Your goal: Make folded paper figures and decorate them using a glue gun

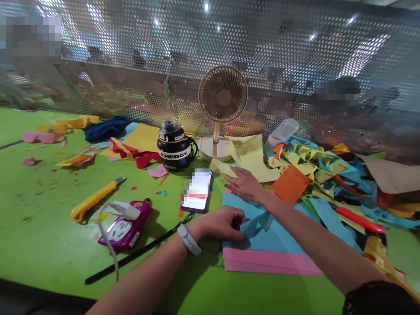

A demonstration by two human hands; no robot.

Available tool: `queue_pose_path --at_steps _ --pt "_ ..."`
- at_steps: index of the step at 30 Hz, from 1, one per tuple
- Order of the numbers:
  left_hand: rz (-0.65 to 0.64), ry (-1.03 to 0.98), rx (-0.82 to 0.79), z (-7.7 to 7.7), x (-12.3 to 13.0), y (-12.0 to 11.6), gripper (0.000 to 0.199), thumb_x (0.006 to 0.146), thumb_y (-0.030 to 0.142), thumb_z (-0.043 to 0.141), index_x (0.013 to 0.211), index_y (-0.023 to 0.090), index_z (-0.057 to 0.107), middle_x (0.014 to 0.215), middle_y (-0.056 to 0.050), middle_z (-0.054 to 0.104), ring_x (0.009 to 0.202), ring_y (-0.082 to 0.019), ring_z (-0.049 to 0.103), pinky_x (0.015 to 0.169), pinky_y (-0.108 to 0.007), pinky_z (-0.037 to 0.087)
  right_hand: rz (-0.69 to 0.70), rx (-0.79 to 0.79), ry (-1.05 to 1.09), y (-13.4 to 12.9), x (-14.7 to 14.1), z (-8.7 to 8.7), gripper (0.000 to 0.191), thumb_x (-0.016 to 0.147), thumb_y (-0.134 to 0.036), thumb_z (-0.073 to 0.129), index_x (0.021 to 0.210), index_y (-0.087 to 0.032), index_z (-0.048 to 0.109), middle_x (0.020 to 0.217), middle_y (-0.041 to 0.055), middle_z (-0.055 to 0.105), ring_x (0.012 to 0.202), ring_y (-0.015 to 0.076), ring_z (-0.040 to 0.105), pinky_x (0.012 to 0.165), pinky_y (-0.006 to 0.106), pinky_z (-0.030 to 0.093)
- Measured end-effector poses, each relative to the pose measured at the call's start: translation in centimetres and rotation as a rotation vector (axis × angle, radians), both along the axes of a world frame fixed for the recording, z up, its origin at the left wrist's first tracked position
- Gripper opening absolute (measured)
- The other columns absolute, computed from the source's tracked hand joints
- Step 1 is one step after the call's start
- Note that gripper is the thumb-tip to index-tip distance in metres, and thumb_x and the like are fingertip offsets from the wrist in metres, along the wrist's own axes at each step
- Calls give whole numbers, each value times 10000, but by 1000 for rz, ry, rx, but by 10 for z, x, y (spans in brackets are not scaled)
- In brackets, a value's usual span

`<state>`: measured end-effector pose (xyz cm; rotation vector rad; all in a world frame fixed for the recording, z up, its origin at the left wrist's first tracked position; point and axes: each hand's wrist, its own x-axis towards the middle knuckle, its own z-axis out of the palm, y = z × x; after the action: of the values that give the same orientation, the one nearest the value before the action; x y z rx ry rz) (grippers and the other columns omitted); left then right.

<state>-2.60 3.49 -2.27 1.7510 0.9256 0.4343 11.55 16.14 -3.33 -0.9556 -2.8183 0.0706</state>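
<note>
My left hand (pixel 226 223), with a white band (pixel 189 239) on its wrist, is curled at the left side of a blue sheet of paper (pixel 278 238). Its thumb and fingers close on a folded blue paper piece (pixel 257 225) that stands up from the sheet. Farther back, my right hand (pixel 244 183) reaches over the sheet's far edge with fingers spread, near a pale yellow paper (pixel 252 153). It holds nothing that I can see. Pink paper (pixel 262 261) shows under the blue sheet's near edge.
Left of my hands are a phone (pixel 197 190), a purple power strip (pixel 126 225) and a yellow cutter (pixel 95 199). A black bottle (pixel 173 148) and a fan (pixel 223 94) stand behind. Paper scraps (pixel 308 159) and a red-handled tool (pixel 361 219) lie right. A perforated screen (pixel 131 83) borders the back.
</note>
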Motion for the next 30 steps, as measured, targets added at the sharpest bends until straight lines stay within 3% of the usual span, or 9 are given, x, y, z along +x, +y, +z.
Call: queue_pose_path --at_steps 7,14,18,22,25,28,30 --pt "-11 12 6 -1 -1 1 188 640 196 661 731 196 496 602 73 456 550 -93 407 492 -214 287 25 -62 -65 11 -5 -2 570 916 -618 338 1304 -275 576 1468 78 423 1369 339 328 1095 516 300" --pt "-9 19 -4 1 -1 0 190 640 197 665 738 197 503 602 70 461 551 -97 419 494 -216 295 -1 -163 29 14 -4 -3 571 896 -645 358 1260 -286 614 1515 52 343 1414 346 214 1129 553 225" --pt "-9 -33 -26 1 -1 0 213 647 219 686 744 193 498 610 68 467 552 -95 421 494 -215 306 -47 -292 110 15 4 6 662 921 -651 194 1269 -268 607 1481 66 406 1409 308 251 1124 536 244" --pt "8 -89 -73 3 -2 1 244 646 251 716 747 181 505 605 75 457 549 -87 408 494 -213 309 -95 -405 193 4 25 24 798 915 -603 -60 1351 -267 517 1473 73 412 1358 265 370 1010 471 429" --pt "31 -147 -151 4 -1 0 267 639 252 733 738 179 496 571 86 456 520 -77 409 477 -206 311 -146 -631 371 -16 43 39 824 903 -572 -130 1379 -278 475 1475 58 400 1343 264 395 953 486 475" --pt "66 -216 -280 6 0 -2 310 641 297 757 738 183 486 533 92 471 465 -74 440 449 -202 326 -168 -928 604 -43 58 53 852 895 -595 -118 1354 -252 512 1477 45 393 1360 269 366 1027 528 399" --pt "82 -274 -356 9 1 -4 351 632 342 780 730 185 482 509 91 490 433 -72 455 439 -201 341 -158 -993 702 -61 66 61 875 890 -601 -122 1319 -248 553 1468 31 416 1375 254 341 1082 522 333"
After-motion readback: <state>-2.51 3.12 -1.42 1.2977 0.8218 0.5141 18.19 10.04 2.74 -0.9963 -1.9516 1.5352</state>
